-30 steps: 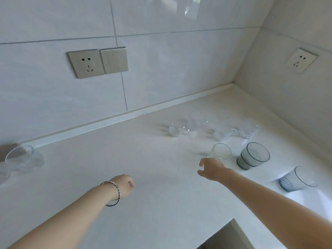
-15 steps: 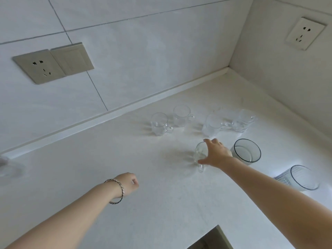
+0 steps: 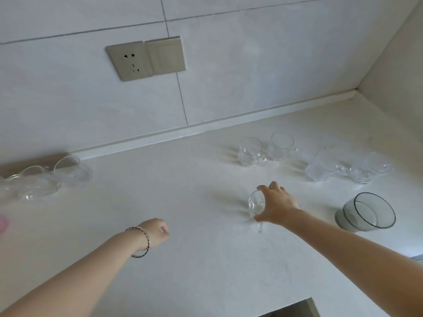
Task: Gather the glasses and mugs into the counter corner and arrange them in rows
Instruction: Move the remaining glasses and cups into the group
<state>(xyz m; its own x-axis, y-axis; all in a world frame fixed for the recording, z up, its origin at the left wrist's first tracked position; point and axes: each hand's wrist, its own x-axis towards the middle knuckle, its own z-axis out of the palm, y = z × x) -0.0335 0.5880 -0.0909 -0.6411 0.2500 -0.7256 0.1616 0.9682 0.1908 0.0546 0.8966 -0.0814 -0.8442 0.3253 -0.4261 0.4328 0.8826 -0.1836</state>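
My right hand [image 3: 275, 205] grips a small clear glass mug [image 3: 256, 203] from above as it stands on the white counter [image 3: 183, 259]; its handle points toward me. Behind it stand two clear mugs [image 3: 250, 151] [image 3: 280, 146] side by side. Right of those, two more clear glass pieces [image 3: 320, 169] [image 3: 372, 168] sit close together. A grey tinted tumbler [image 3: 366, 212] stands to the right of my hand. My left hand [image 3: 158, 232], with a bracelet on its wrist, is curled into a loose fist above the counter and holds nothing.
At the far left, several clear glasses [image 3: 45, 179] cluster by the backsplash. A beige socket and switch plate [image 3: 146, 58] is on the tiled wall. The counter corner [image 3: 356, 91] lies at the upper right. A dark opening [image 3: 295, 311] cuts the counter's near edge.
The view has swung left, bringing the left cluster of glasses into sight. My right hand reached the small mug and closed over it. The left hand stayed curled in place.
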